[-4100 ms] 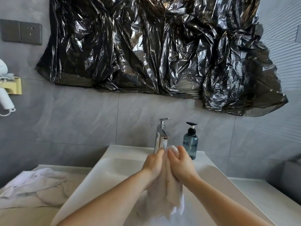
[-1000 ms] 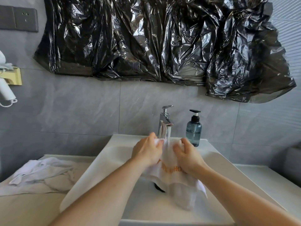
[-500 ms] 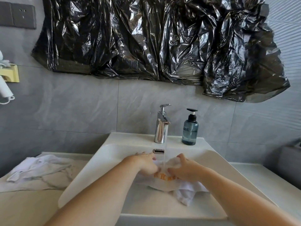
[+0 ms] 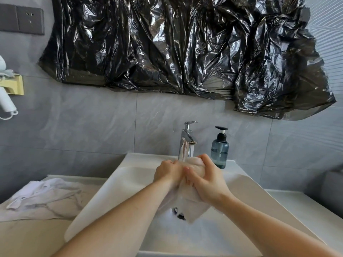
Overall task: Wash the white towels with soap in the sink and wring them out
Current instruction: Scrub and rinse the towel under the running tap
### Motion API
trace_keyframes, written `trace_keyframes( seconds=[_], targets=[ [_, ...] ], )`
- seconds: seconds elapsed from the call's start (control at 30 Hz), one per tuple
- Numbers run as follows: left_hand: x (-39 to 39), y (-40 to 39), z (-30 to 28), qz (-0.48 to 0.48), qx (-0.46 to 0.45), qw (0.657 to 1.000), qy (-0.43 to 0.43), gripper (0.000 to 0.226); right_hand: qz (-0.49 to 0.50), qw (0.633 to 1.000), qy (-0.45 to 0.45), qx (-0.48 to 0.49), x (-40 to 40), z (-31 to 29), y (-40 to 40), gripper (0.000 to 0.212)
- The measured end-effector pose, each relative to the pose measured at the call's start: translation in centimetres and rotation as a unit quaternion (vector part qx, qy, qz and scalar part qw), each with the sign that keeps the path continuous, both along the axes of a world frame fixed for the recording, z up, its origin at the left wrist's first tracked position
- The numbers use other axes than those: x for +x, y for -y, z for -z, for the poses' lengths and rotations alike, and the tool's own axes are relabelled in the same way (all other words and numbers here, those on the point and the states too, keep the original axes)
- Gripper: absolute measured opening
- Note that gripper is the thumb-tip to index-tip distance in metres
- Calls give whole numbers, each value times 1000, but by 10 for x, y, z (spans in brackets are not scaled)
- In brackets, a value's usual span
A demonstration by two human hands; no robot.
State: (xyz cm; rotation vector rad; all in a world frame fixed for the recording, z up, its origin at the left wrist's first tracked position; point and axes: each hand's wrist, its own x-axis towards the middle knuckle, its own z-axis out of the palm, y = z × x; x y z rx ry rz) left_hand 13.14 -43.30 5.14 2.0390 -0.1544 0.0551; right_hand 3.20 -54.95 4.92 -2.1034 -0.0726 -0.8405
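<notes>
Both hands, left and right, grasp the towel, raised from basin to tap: rinsing proceeds.

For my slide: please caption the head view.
Both hands, left hand and right hand, grip a white towel under the faucet.

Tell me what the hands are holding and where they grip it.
Both the left hand and right hand grip one white towel by its bunched upper end; the rest hangs into the sink.

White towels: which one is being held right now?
The towel gripped by both hands over the sink; the other towel lies untouched on the left counter.
</notes>
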Motion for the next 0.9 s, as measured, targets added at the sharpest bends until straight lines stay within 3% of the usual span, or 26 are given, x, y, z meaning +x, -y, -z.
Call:
trace_keyframes(
  seconds=[0.17, 0.3, 0.43, 0.5, 0.67, 0.77, 0.9],
  targets=[
    [-11, 9, -4, 73, -73, 994, 34, 34, 94, 994, -36, 42, 8, -3, 14, 14],
    [-3, 3, -16, 51, -37, 995, 75, 35, 2, 996, 8, 85, -1, -6, -4, 13],
    [-11, -2, -8, 125, 11, 987, 95, 41, 70, 992, -108, 9, 11, 3, 9, 15],
    [-13, 1, -3, 155, 26, 981, 113, 41, 81, 982, -167, 28, 12, 6, 15, 13],
    [-3, -11, 3, 121, 85, 977, 156, 43, -32, 985, -125, 110, 6, -1, 10, 34],
    [1, -20, 6, 142, 163, 961, 175, 30, 7, 987, -157, 44, 10, 1, 13, 28],
    [10, -29, -3, 140, 150, 958, 200, 17, 101, 981, -162, 38, 15, 1, 31, 13]
  ],
)
